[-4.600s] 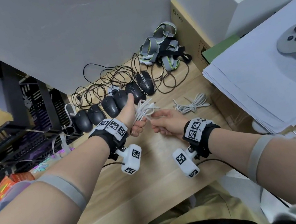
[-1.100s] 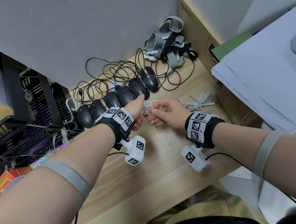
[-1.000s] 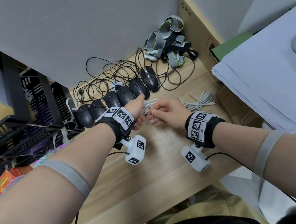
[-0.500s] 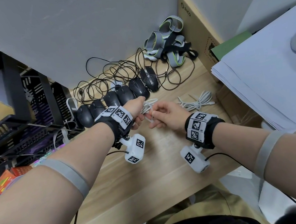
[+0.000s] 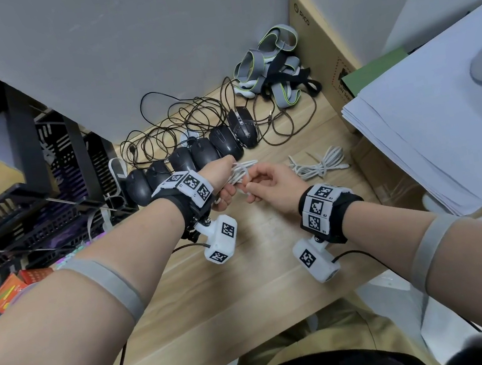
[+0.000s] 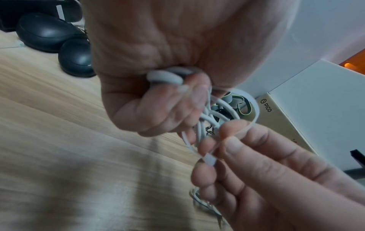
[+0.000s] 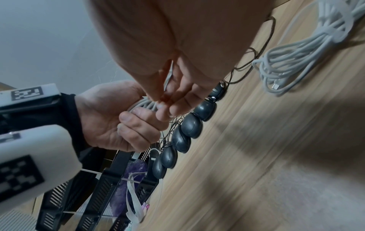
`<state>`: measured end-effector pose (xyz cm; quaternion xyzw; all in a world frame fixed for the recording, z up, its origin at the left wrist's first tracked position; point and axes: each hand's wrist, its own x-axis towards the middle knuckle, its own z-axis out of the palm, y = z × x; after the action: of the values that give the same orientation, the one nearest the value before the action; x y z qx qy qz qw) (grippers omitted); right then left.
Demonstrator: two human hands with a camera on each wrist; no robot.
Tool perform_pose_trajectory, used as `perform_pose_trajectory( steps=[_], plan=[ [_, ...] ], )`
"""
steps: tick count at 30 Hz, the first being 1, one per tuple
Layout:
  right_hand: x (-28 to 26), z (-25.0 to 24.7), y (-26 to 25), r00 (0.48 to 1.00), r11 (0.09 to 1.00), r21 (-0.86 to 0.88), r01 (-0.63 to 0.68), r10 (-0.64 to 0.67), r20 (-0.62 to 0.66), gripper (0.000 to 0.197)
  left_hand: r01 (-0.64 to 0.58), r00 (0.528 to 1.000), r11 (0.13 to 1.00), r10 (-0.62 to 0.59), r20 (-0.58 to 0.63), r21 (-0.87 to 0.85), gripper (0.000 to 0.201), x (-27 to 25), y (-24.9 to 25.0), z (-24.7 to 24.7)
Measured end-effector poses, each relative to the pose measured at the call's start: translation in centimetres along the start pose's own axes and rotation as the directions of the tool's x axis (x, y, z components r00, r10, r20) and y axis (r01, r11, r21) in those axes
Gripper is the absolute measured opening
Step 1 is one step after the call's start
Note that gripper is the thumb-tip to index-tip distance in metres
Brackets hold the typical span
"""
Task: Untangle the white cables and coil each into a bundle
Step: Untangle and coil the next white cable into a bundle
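My left hand (image 5: 224,184) grips a coil of white cable (image 5: 241,172) in its fist, a little above the wooden desk (image 5: 245,273). The loops of that white cable (image 6: 215,115) stick out past the curled left hand (image 6: 158,106). My right hand (image 5: 268,186) pinches the cable's loose end beside the coil; the white plug (image 6: 209,161) sits between its thumb and fingers. In the right wrist view the right hand (image 7: 168,100) meets the left hand (image 7: 126,125) at the coil. A second white cable bundle (image 5: 318,164) lies on the desk to the right, also the white bundle (image 7: 308,51).
A row of several black mice (image 5: 200,160) with tangled dark cords (image 5: 183,122) lies just behind the hands. Grey straps (image 5: 274,70) sit by a cardboard box (image 5: 318,58). A paper stack (image 5: 440,125) is at right, black racks (image 5: 35,191) at left.
Since 4.6 s ago both hands have shifted slightly away from me towards the mice, and the coil has become tighter in the left fist. Over the last second the right hand keeps working the cable end at the coil.
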<state>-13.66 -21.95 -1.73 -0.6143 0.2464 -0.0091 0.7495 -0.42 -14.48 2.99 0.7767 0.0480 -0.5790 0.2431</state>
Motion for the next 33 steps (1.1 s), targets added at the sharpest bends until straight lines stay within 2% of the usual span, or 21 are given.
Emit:
perform_pose_trajectory(
  steps=[6, 9, 11, 14, 17, 23, 30, 33],
  plan=[
    [-0.2, -0.1, 0.0, 1.000, 0.994, -0.112, 0.007, -0.009, -0.018, 0.020, 0.021, 1.000, 0.999, -0.021, 0.020, 0.027, 0.040, -0.2, 0.1, 0.2],
    [-0.6, -0.3, -0.1, 1.000, 0.971, -0.238, 0.018, -0.021, -0.011, 0.010, 0.016, 1.000, 0.997, -0.017, 0.015, 0.074, 0.041, -0.5, 0.1, 0.3],
    [-0.8, -0.3, -0.3, 0.999, 0.945, -0.324, 0.035, -0.028, 0.026, 0.005, 0.012, 1.000, 0.994, -0.012, 0.001, 0.110, 0.040, -0.7, 0.1, 0.5],
    [-0.7, -0.3, -0.6, 0.994, 0.917, -0.393, 0.067, -0.027, 0.106, 0.011, 0.010, 1.000, 0.988, -0.008, -0.012, 0.154, 0.043, -0.9, 0.0, 0.7],
    [-0.4, -0.4, -0.5, 0.989, 0.915, -0.399, 0.053, 0.008, 0.148, 0.018, 0.010, 1.000, 0.991, -0.007, -0.024, 0.137, 0.046, -0.9, -0.1, 0.7],
    [-0.2, -0.5, -0.9, 0.992, 0.904, -0.426, 0.022, 0.033, 0.122, 0.023, 0.014, 1.000, 0.993, -0.016, 0.015, 0.115, 0.049, -0.8, 0.3, 0.6],
    [-0.3, -0.3, -0.8, 0.996, 0.929, -0.369, 0.037, -0.003, 0.090, 0.020, 0.037, 0.999, 0.992, -0.040, 0.020, 0.117, 0.044, -0.8, 0.4, 0.6],
    [-0.5, -0.2, -1.1, 0.988, 0.937, -0.345, 0.064, -0.011, 0.155, 0.014, 0.032, 0.999, 0.990, -0.035, 0.022, 0.139, 0.044, -0.7, 0.3, 0.6]
  ],
)
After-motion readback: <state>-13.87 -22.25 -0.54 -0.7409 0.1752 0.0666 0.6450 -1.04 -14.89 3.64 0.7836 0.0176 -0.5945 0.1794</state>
